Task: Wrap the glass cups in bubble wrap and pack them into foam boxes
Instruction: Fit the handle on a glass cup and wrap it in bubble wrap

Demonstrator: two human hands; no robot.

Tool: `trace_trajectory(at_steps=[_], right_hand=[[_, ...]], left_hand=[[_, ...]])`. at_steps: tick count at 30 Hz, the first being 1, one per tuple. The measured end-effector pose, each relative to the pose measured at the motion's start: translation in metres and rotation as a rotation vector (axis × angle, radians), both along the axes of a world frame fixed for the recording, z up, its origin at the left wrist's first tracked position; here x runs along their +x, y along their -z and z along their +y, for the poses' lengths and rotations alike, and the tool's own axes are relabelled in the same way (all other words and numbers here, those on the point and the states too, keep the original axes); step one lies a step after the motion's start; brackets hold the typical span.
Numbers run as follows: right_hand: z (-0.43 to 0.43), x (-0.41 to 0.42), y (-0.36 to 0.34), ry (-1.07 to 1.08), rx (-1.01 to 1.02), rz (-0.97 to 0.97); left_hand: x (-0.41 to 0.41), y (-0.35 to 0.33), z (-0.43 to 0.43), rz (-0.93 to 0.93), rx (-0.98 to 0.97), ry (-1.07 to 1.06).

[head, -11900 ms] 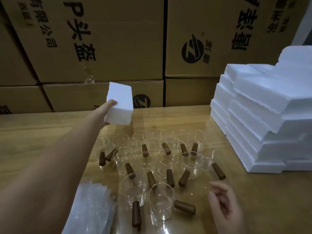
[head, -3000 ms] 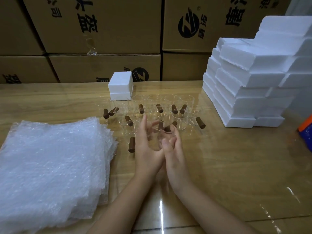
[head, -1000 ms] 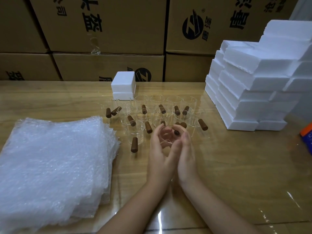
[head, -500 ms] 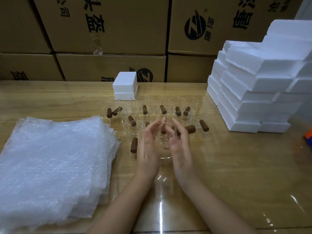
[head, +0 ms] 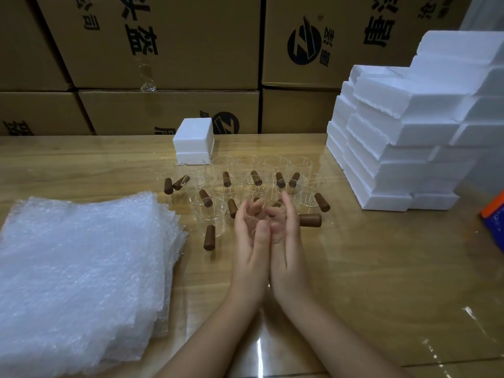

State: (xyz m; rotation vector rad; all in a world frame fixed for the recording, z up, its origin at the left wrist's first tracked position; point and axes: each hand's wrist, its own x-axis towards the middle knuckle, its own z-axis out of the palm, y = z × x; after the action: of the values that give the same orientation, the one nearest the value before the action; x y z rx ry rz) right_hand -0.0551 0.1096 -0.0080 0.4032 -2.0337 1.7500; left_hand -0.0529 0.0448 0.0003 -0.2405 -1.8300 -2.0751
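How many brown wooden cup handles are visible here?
11 brown wooden handles clearly: two far left, four in the back row, two mid-left, one near the clear bubble wrap stack, one right, one on the clear glass cup between both hands. Others partly hidden behind them.

A warehouse packing station — printed cardboard cartons stacked wall-like across the top of the frame, white foam boxes piled at right, bubble wrap sheets at lower left on the wooden surface.
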Motion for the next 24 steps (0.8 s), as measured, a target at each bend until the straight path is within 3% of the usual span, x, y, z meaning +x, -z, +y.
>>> trace_trajectory(at_steps=[9, 13, 16, 21, 24], right_hand=[[-0.021, 0.015, 0.001, -0.033, 0.342, 0.179], [-0.022, 0.025, -0.001, -0.022, 0.391, 0.192], [-0.021, 0.03, -0.002, 0.025, 0.248, 0.237], [-0.015, 0.021, -0.012, 0.003, -0.235, 0.008], [-0.009, 0.013, -0.016, 0.064, -0.263, -0.003]], left_hand=[[-0.01, -0.002, -0.023, 0.027, 0.093, -0.24], [-0.012, -0.004, -0.025, 0.014, 0.118, -0.246], [-0.014, -0.005, -0.023, -0.033, 0.155, -0.252], [-0.018, -0.01, -0.029, -0.114, 0.192, -0.131], [-0.016, -0.01, -0.027, -0.15, 0.12, 0.068]])
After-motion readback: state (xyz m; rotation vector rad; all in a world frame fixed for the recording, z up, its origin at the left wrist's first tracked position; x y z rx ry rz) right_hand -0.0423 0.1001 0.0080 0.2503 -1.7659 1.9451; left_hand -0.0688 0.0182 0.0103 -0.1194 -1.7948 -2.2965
